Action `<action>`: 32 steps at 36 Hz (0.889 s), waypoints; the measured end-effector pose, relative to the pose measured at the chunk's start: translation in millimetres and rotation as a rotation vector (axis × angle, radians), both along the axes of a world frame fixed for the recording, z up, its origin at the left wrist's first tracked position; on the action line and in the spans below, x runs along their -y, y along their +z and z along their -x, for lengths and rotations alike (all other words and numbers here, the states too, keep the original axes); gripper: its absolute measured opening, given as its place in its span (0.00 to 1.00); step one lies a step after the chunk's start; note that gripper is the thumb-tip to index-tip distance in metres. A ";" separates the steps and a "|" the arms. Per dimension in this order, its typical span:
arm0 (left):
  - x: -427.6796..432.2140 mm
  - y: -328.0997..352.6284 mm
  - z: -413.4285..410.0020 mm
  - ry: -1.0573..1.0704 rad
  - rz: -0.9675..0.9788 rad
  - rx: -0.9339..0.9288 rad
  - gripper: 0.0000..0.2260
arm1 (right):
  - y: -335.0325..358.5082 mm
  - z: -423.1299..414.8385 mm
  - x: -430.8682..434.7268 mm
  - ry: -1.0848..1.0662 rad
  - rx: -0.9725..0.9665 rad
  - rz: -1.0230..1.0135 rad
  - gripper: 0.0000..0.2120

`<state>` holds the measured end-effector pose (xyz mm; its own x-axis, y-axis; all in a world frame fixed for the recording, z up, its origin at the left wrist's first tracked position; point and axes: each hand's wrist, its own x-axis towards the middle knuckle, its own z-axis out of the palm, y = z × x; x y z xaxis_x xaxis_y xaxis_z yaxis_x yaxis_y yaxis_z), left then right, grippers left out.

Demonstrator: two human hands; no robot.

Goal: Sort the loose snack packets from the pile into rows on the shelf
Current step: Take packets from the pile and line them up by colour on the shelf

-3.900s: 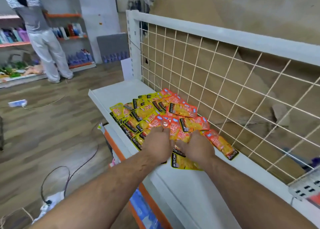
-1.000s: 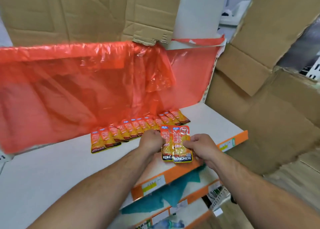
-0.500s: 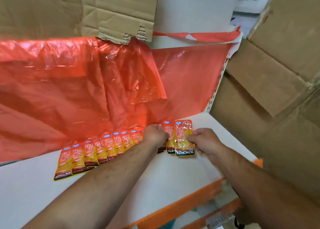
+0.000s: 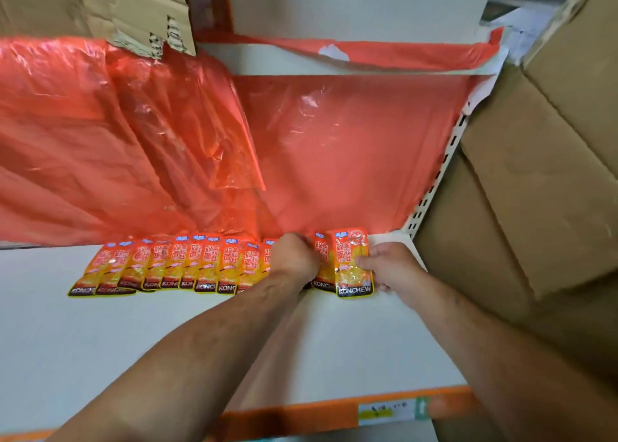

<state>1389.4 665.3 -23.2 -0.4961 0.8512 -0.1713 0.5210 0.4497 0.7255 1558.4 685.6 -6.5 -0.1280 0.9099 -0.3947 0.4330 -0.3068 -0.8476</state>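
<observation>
A row of several orange-and-yellow snack packets [image 4: 174, 267] lies overlapping along the back of the white shelf [image 4: 133, 358], against the red plastic sheet. At the row's right end my left hand [image 4: 296, 261] is closed over packets there, and part of one packet [image 4: 322, 267] shows between my hands. My right hand [image 4: 389, 267] pinches the right edge of the last packet [image 4: 352, 267], which lies flat on the shelf and reads KONCHEW at its lower end.
A red plastic sheet [image 4: 334, 157] hangs over the shelf's back wall. Brown cardboard boxes [image 4: 535, 190] crowd the right side, and torn cardboard [image 4: 100, 3] hangs above left. The shelf's front edge is an orange strip [image 4: 301, 418] with a price label [image 4: 384, 413].
Earlier my hands were at the loose pile on another shelf. Over the last second they carried packets back to the row's right end and lowered them onto the shelf.
</observation>
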 end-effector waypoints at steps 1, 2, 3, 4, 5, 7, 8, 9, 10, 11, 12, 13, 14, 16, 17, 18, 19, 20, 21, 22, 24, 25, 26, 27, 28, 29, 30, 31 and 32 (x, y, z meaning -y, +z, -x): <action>0.5 0.3 -2.5 0.003 -0.001 -0.045 0.07 | -1.3 -1.8 -2.7 0.007 0.000 0.005 0.11; 0.6 1.1 -4.8 0.000 -0.006 -0.083 0.07 | -2.7 -3.6 -5.2 0.013 0.003 0.010 0.11; 0.4 1.6 -6.7 -0.006 -0.008 -0.113 0.08 | -4.0 -5.0 -7.7 0.016 0.003 0.015 0.11; 0.0 2.2 -8.1 -0.011 -0.008 -0.138 0.09 | -5.7 -6.3 -10.4 0.017 0.002 0.019 0.12; -0.3 2.3 -8.8 -0.013 -0.005 -0.161 0.10 | -7.3 -7.0 -12.8 0.018 0.004 0.022 0.12; -0.5 2.2 -8.8 -0.019 0.005 -0.209 0.10 | -10.4 -7.4 -17.1 0.022 0.012 0.025 0.13; -0.5 2.4 -8.7 -0.028 0.010 -0.229 0.11 | -11.4 -7.4 -19.0 0.026 0.011 0.026 0.13; -0.9 2.0 -8.4 -0.039 0.015 -0.246 0.11 | -12.2 -7.1 -20.6 0.030 0.009 0.027 0.13; -1.4 2.1 -8.5 -0.052 0.020 -0.262 0.11 | -12.9 -6.9 -22.2 0.034 0.007 0.029 0.12; -1.9 1.9 -8.7 -0.063 0.026 -0.279 0.11 | -13.9 -6.7 -23.6 0.036 0.005 0.028 0.12; -2.3 2.2 -9.0 -0.072 0.033 -0.298 0.11 | -14.7 -6.5 -24.8 0.037 0.005 0.028 0.12; -2.8 2.1 -9.4 -0.079 0.039 -0.316 0.11 | -15.3 -6.5 -25.9 0.039 0.005 0.027 0.12; -3.5 1.7 -9.7 -0.089 0.043 -0.333 0.10 | -16.3 -6.7 -27.0 0.042 0.004 0.028 0.11; -4.7 1.5 -10.2 -0.113 0.052 -0.372 0.10 | -17.5 -7.1 -29.1 0.045 -0.002 0.033 0.08; -4.8 1.7 -10.3 -0.124 0.059 -0.389 0.10 | -18.2 -7.2 -30.2 0.045 -0.003 0.035 0.07; -5.3 2.0 -10.1 -0.132 0.067 -0.405 0.10 | -18.7 -7.4 -31.1 0.043 -0.004 0.035 0.07; -5.8 2.1 -9.8 -0.140 0.074 -0.415 0.11 | -19.3 -7.3 -32.0 0.042 -0.004 0.036 0.06; -6.2 2.3 -9.4 -0.149 0.080 -0.422 0.11 | -19.9 -7.1 -32.8 0.042 -0.003 0.036 0.06; -6.3 2.5 -8.8 -0.158 0.083 -0.429 0.11 | -21.0 -6.7 -33.6 0.043 -0.004 0.038 0.06; -6.5 2.8 -8.2 -0.166 0.084 -0.437 0.11 | -21.6 -6.3 -34.2 0.045 -0.003 0.041 0.06; -6.7 2.4 -6.1 -0.180 0.088 -0.444 0.11 | -23.6 -5.2 -36.1 0.046 0.004 0.046 0.07; -6.4 2.0 -4.7 -0.186 0.085 -0.444 0.11 | -24.7 -4.3 -37.0 0.046 0.006 0.050 0.07; -5.8 1.6 -3.0 -0.190 0.079 -0.445 0.11 | -25.3 -3.2 -37.8 0.045 0.007 0.056 0.07; -4.9 1.2 -1.1 -0.193 0.069 -0.446 0.11 | -25.9 -1.8 -38.6 0.045 0.003 0.064 0.07; -3.9 1.0 1.2 -0.195 0.057 -0.446 0.11 | -26.0 -0.2 -39.2 0.047 0.000 0.074 0.07; -2.4 0.8 3.8 -0.198 0.046 -0.444 0.11 | -26.2 1.8 -39.8 0.051 -0.004 0.085 0.07; -0.7 0.9 6.5 -0.200 0.033 -0.444 0.11 | -26.2 4.0 -40.5 0.058 -0.003 0.092 0.07; 1.0 1.1 9.3 -0.201 0.019 -0.450 0.10 | -25.9 6.4 -41.1 0.067 0.004 0.092 0.07; 2.5 0.9 12.4 -0.202 0.004 -0.461 0.09 | -25.4 8.9 -41.8 0.076 0.022 0.086 0.07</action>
